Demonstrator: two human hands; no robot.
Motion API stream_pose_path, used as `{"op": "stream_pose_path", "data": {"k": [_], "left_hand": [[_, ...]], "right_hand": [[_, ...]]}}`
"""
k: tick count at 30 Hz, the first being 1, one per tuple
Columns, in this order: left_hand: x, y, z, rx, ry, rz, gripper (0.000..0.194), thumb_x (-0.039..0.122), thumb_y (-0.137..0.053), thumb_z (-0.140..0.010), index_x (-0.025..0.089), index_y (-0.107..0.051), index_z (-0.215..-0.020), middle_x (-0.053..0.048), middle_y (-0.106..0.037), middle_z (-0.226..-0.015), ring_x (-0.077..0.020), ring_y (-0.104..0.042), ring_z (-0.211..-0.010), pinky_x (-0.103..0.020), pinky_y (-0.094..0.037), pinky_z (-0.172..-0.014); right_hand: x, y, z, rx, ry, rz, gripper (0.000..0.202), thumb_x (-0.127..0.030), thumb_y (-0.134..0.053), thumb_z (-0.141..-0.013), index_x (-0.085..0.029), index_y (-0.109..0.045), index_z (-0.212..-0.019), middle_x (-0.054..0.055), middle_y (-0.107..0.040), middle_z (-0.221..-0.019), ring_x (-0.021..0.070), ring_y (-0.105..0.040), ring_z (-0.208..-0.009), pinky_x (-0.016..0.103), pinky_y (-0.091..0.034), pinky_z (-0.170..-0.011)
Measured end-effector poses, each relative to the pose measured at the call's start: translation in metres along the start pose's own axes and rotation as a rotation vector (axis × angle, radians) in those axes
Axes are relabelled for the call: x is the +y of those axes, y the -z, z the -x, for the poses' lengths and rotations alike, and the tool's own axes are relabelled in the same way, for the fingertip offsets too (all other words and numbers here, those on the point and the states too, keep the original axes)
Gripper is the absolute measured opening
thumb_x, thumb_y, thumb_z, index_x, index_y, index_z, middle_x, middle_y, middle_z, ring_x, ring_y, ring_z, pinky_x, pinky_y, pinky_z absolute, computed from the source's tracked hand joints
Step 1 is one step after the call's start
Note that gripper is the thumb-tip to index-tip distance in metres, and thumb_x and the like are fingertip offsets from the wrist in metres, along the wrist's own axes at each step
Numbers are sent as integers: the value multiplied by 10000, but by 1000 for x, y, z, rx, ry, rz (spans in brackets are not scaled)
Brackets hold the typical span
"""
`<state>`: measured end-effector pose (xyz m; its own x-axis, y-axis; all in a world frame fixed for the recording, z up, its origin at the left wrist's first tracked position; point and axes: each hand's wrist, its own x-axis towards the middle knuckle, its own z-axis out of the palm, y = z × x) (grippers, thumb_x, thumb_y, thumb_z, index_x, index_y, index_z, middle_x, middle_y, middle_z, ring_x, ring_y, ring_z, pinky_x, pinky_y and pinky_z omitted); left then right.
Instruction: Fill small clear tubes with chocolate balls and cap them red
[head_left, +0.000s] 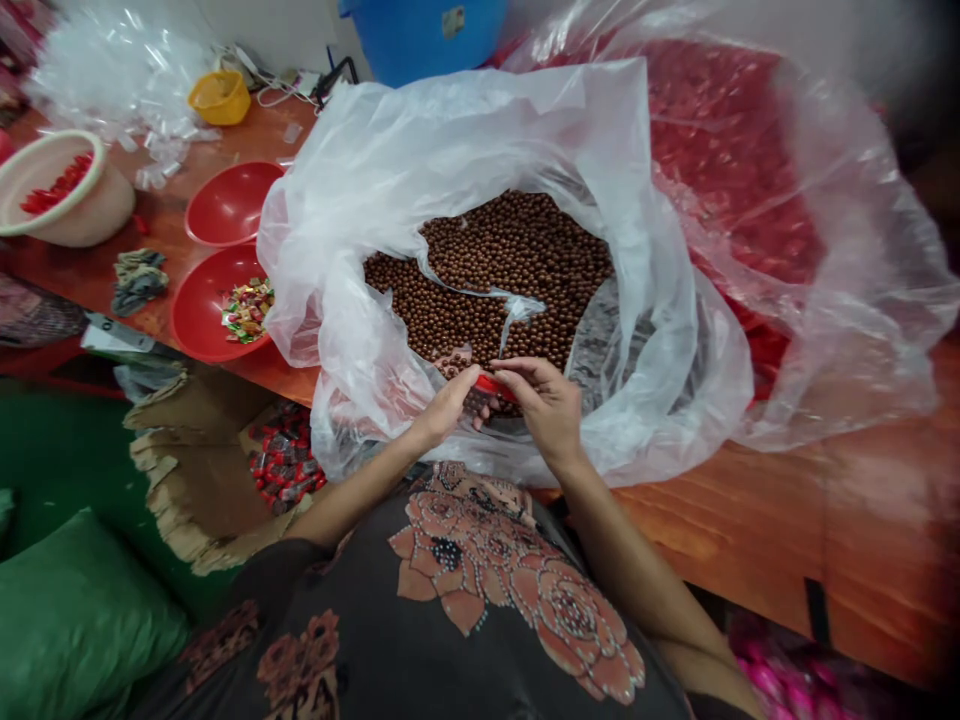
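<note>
A large translucent plastic bag (pixel 675 330) lies open on the table, full of small round brown balls (pixel 517 250). Over its near edge, my left hand (pixel 448 402) and my right hand (pixel 546 405) meet at a small red piece (pixel 495 387). The fingers of my left hand are closed on its left end, with some brown balls just beyond them. My right thumb and fingertips pinch its right end. A torn strip of clear plastic (pixel 521 308) lies on the balls above my fingers.
Two red bowls (pixel 234 205) stand left of the bag, the nearer holding wrapped candies (pixel 247 310). Farther left is a white tub (pixel 82 215) with red pieces. A cardboard box (pixel 202 470) of red-and-dark packets sits below the table edge. A bag of red material (pixel 735 160) is at right.
</note>
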<state>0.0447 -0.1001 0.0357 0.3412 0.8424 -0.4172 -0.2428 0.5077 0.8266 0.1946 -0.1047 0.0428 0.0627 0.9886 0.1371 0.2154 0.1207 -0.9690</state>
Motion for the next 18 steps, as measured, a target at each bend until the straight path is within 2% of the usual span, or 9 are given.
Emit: {"op": "stream_pose_path", "data": {"k": [5,8,12,15,17,18], "left_hand": [[-5,-9,0,-57,-51,-92,666,749,-389,-861,130,-634,-837,-41,-571,-620,-106,-500,-493,-206,-342,-370],[-7,-12,2,-49,-45,-69,678,786,-409,-820,137,-607,-804,-5,-503,-565,-92,-462,-450,-200,-316,-351],[-10,-16,4,7,-41,-17,657,797,-440,-795,152,-543,-730,28,-444,-520,-73,-425,-413,-193,-314,-360],[-2,-17,5,51,-66,29,639,762,-403,-847,149,-571,-780,10,-493,-541,-77,-456,-443,-188,-345,-392],[8,-17,5,31,-67,66,624,716,-348,-901,151,-611,-935,-12,-561,-596,-87,-496,-471,-190,-366,-410],[14,-17,5,12,-65,84,612,691,-324,-923,158,-609,-1018,-18,-587,-624,-90,-507,-475,-192,-373,-413]], "right_hand": [[0,2,7,-104,131,159,237,-386,-547,-927,-256,-732,-998,29,-724,-993,153,-661,-940,346,-525,-877],[3,6,8,-154,256,211,251,-378,-536,-935,-266,-720,-1065,37,-704,-1121,178,-617,-1104,406,-485,-992],[6,8,10,-237,358,234,345,-421,-624,-881,-287,-658,-1198,37,-661,-1224,197,-571,-1186,442,-448,-1056],[5,9,16,-287,279,212,607,-500,-687,-809,-310,-528,-1363,62,-563,-1374,222,-517,-1271,442,-432,-1086],[6,12,21,-170,126,171,671,-515,-718,-770,-279,-517,-1365,93,-554,-1373,226,-553,-1218,414,-476,-1031],[7,14,23,-95,32,141,610,-509,-720,-768,-251,-568,-1300,98,-606,-1291,215,-600,-1124,388,-512,-963]]}}
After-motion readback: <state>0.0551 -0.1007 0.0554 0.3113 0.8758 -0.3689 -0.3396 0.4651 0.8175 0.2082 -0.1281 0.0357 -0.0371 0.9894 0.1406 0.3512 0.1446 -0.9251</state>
